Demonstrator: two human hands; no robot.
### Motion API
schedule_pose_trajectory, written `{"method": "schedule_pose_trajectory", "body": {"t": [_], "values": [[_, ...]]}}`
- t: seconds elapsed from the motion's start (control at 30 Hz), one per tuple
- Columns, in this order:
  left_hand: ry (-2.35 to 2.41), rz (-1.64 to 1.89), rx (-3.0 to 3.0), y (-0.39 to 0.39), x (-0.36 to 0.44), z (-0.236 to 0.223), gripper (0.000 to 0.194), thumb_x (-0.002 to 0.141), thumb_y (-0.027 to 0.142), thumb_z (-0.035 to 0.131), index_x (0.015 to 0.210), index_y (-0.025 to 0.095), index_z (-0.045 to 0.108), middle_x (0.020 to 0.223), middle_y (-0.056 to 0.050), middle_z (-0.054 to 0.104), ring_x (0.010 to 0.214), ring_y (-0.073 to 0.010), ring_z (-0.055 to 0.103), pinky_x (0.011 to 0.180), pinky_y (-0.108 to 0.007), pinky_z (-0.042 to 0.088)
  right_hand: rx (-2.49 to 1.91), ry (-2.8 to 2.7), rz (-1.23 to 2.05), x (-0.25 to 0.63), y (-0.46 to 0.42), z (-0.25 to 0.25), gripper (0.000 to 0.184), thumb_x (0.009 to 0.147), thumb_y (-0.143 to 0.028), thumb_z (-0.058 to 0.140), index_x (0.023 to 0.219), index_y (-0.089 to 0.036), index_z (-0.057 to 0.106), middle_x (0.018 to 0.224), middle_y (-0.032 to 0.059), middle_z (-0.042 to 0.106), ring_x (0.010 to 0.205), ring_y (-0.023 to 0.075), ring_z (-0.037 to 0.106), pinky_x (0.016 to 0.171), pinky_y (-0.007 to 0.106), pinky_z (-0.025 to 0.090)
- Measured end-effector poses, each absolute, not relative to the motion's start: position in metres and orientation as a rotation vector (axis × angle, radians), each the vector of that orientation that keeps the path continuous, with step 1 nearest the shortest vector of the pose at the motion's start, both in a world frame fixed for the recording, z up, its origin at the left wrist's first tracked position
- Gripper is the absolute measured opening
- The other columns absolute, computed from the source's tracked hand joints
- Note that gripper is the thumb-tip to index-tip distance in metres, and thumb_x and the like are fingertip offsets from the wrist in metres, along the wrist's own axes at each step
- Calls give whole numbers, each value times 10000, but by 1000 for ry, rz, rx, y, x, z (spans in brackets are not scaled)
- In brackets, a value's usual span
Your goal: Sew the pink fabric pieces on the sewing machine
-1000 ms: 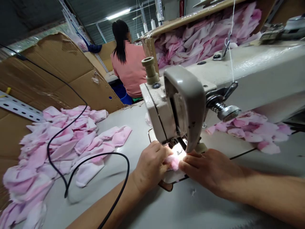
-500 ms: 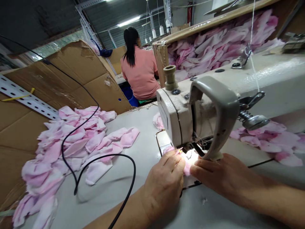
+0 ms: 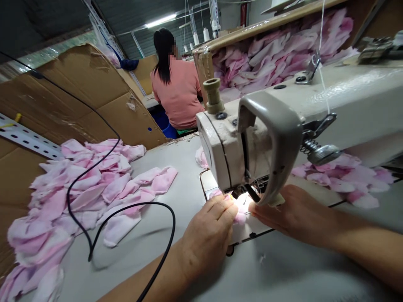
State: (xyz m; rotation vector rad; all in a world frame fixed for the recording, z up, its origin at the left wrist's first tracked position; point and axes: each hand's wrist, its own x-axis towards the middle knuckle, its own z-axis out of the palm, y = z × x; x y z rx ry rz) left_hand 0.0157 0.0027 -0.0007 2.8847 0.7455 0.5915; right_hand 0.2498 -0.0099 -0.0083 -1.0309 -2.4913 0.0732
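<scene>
A small pink fabric piece [image 3: 239,215] lies under the needle of the cream sewing machine [image 3: 261,138], lit by its lamp. My left hand [image 3: 209,235] rests on the table with its fingers pressed down on the piece's left edge. My right hand [image 3: 291,214] lies flat on the right side, fingertips on the same piece just below the presser foot. Most of the piece is hidden between my fingers and the machine head.
A heap of pink fabric pieces [image 3: 78,188] covers the table's left, with a black cable [image 3: 132,207] looping over it. More pink pieces [image 3: 340,178] lie behind the machine arm and fill a cardboard box [image 3: 277,46]. A person in a pink shirt [image 3: 176,92] sits ahead, back turned.
The camera view has shifted a little. My hands have stayed at the needle, and the pink piece has moved slightly further under the presser foot.
</scene>
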Motion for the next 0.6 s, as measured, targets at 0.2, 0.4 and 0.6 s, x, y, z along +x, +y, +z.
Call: {"method": "schedule_pose_trajectory", "body": {"t": [0.2,0.4,0.6], "values": [[772,573,2803,10,13,-1,269,916,45,424,1123,169,542,1063,-76,637,978,-201,577,866,-337,523,-1023,-2438,-117,241,-16,-8,327,924,-71,359,655,-178,512,581,1,418,557,146,356,527,314,136],[870,537,2808,17,12,-1,136,903,95,482,919,195,574,832,-18,647,766,-180,584,684,-291,482,-1067,-2401,-95,238,-19,-14,243,838,-44,403,671,-186,509,581,2,438,550,153,344,537,323,109],[977,711,2923,22,15,-5,108,907,143,513,860,188,599,757,-13,627,683,-166,569,611,-269,452,-1072,-2427,-72,236,-21,-13,181,806,-52,495,680,-182,512,599,-7,483,572,148,381,544,326,92]]}}
